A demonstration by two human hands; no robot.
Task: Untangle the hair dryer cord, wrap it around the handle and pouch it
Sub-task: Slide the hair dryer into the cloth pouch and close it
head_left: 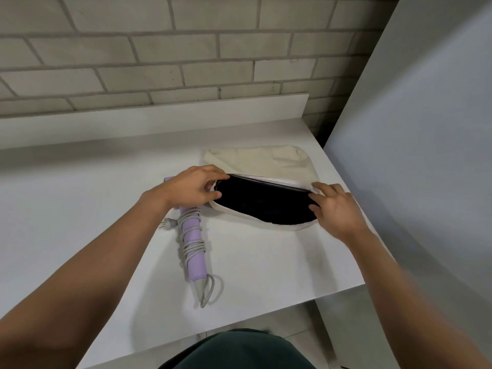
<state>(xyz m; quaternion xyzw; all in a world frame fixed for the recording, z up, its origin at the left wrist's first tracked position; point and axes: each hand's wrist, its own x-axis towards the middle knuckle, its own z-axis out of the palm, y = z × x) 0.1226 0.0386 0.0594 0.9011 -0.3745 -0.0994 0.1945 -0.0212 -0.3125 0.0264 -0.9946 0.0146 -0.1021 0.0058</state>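
A cream cloth pouch (262,159) with a black lining lies on the white table, its mouth held wide toward me. My left hand (193,186) pinches the left end of the pouch's rim. My right hand (336,209) grips the right end of the rim. A lilac hair dryer (193,242) lies on the table to the left of the pouch, handle toward me. Its grey cord (193,246) is wound around the handle in several turns, with a loop at the near end. The plug (167,224) sticks out to the left. My left hand hides the dryer's head.
The white table (266,262) ends at a near edge and a right edge close to the pouch. A raised white ledge (149,118) runs along the back under a brick wall. A large white panel (426,129) stands at the right.
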